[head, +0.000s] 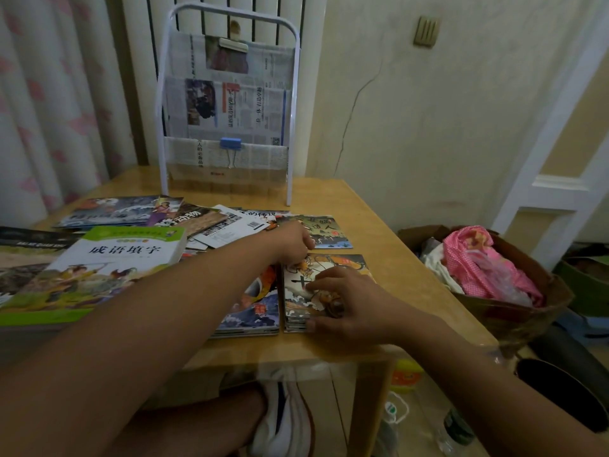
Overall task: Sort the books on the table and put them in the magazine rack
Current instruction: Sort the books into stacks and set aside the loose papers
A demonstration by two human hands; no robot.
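Two hands squaring picture-book stacks on the bench
Right hand (342,301) fingers curl on the right stack (296,308); left hand (293,242) pinches behind the left stack (253,311); magazine rack (227,103) holds clipped newspapers (227,107)

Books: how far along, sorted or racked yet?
Partly sorted: two neat stacks sit side by side, left stack and right stack. In hand: right hand grips the right stack; left hand rests at its far edge. Left: loose books and green book; rack holds only newspapers.
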